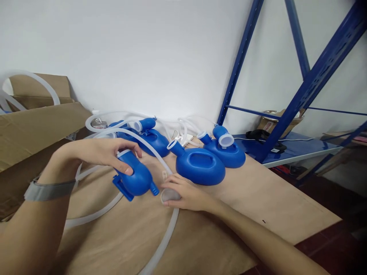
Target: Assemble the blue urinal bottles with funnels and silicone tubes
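Observation:
My left hand point(114, 152) grips a blue plastic urinal funnel point(137, 176) by its white-rimmed mouth, tilted so its ribbed spout points down to the right. A blue clip sticks out from its side. In my right hand point(186, 193) is a translucent round cap point(170, 195), close to the spout but apart from it. A clear hose point(169, 231) passes beneath my right hand; whether the fingers touch it I cannot tell. Just behind that hand rests a blue urinal bottle point(200, 168) with a handle opening and a white-rimmed neck.
Further blue bottles stand at the back, one point(226, 154) on the right with a funnel on top, another point(156, 143) left of centre. Coiled tubing lies among them. An open cardboard box point(43, 126) flanks the left side. Blue shelving point(301, 91) rises beyond the table's right edge.

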`<state>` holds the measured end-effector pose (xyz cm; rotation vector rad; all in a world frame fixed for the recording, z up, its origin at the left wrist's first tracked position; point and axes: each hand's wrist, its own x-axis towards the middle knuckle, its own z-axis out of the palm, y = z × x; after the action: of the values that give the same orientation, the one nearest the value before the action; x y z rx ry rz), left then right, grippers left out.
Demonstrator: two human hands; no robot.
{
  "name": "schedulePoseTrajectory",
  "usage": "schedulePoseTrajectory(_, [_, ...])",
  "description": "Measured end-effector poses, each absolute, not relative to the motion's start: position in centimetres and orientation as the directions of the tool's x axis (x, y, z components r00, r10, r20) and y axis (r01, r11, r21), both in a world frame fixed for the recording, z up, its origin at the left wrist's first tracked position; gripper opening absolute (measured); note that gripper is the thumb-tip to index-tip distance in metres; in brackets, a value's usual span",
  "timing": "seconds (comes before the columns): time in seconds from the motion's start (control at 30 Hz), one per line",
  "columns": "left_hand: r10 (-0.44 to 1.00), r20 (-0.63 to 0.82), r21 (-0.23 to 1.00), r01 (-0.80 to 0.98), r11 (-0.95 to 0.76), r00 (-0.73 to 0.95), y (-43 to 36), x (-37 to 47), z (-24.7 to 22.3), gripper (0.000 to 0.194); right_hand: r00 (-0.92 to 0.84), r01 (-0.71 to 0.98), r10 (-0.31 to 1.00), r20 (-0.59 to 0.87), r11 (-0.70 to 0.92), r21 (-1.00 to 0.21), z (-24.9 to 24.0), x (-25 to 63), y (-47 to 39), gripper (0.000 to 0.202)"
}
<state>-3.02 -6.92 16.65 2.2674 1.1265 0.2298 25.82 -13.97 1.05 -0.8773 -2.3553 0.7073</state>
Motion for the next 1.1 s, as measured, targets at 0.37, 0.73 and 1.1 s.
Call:
schedulePoseTrajectory(0.37, [0.732, -0.414, 0.68, 0.718, -0.147, 0.541, -3.0, -1.0, 10.9, 0.051, -0.673, 0.615, 0.715, 0.19, 0.683, -0.393, 0.7, 26.3, -14.1, 0.062])
schedulePoseTrajectory(0.73, [0.804, -0.042, 0.674, 0.611, -0.415, 0.593, -3.9, -1.8, 12.8, 0.053, -0.271, -0.072, 0.904, 0.331, 0.324, -0.943, 1.5, 25.8, -12.9, 0.041])
schedulePoseTrajectory(1.1, [0.588, 0.355, 0.508, 0.378, -0.774, 0.727, -7.5, 3.1, 12.9, 0.071, -0.06, -0.528, 0.989, 0.133, 0.081, -0.845, 2.4, 26.3, -11.9, 0.042])
